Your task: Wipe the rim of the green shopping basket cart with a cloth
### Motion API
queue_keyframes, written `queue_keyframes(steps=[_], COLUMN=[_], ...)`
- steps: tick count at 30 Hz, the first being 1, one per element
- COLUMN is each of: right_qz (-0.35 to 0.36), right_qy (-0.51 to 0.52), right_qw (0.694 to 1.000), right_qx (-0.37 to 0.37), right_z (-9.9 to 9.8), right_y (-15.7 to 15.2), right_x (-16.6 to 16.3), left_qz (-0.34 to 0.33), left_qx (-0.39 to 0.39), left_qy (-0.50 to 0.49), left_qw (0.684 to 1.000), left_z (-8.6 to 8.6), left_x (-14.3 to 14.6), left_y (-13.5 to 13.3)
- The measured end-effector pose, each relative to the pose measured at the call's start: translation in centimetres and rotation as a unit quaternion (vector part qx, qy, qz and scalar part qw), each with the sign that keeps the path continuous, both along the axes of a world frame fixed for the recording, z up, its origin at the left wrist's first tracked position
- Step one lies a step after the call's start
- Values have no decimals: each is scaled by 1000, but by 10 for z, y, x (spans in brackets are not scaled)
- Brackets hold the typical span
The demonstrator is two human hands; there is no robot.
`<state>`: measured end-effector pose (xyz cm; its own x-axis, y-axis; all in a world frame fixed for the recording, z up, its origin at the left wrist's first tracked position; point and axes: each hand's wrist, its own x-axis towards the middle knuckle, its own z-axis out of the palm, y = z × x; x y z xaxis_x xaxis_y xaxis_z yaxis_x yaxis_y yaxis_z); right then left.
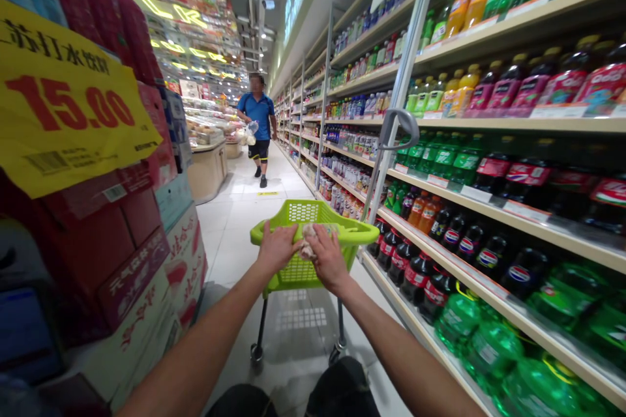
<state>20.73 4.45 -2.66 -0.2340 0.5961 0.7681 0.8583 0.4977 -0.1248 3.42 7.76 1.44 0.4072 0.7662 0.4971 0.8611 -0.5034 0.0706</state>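
A lime-green shopping cart [293, 281] with a mesh plastic basket stands upright directly ahead of me. My left hand [280, 246] is closed over the left part of its handle [359, 234], thumb pointing toward the middle. Beside it, my right hand [328, 255] presses a crumpled whitish-pink cloth or tissue [308, 241] against the handle's centre. The right fingers are bent over this wad and partly hide it. Little of the basket's inside shows behind the handle and my hands.
Shelves of bottled drinks [489, 176] line the right side, with a grey hooked pole [386, 150] leaning there. Stacked drink boxes [180, 260] and a yellow price sign [73, 104] crowd the left. A person [257, 120] carrying a bag is in the tiled aisle [220, 215] ahead.
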Motion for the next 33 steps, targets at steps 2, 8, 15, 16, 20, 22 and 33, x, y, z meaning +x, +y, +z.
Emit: queue_keyframes(steps=[2, 8, 15, 16, 20, 22, 33], right_qz=[-33, -214, 10, -19, -199, -188, -198], right_qy=[-18, 117, -52, -34, 105, 104, 103], right_qw=[999, 969, 997, 998, 973, 975, 974], right_qx=[-7, -34, -50, -44, -43, -58, -33], right_z=[3, 13, 22, 23, 27, 28, 30], right_y=[-5, -13, -15, -16, -17, -17, -14], right_x=[20, 60, -3, 11, 54, 39, 36], left_qz=[-7, 21, 29, 28, 27, 32, 47], left_qx=[9, 15, 26, 25, 32, 38, 46], left_qy=[-1, -9, -5, -6, -15, -15, -20], left_qw=[1000, 1000, 999, 999, 999, 999, 998], left_z=[0, -3, -1, 0, 0, -1, -1], left_x=[-6, -15, -9, -10, -12, -10, -7], left_y=[-4, -12, -23, -25, -29, -31, -45])
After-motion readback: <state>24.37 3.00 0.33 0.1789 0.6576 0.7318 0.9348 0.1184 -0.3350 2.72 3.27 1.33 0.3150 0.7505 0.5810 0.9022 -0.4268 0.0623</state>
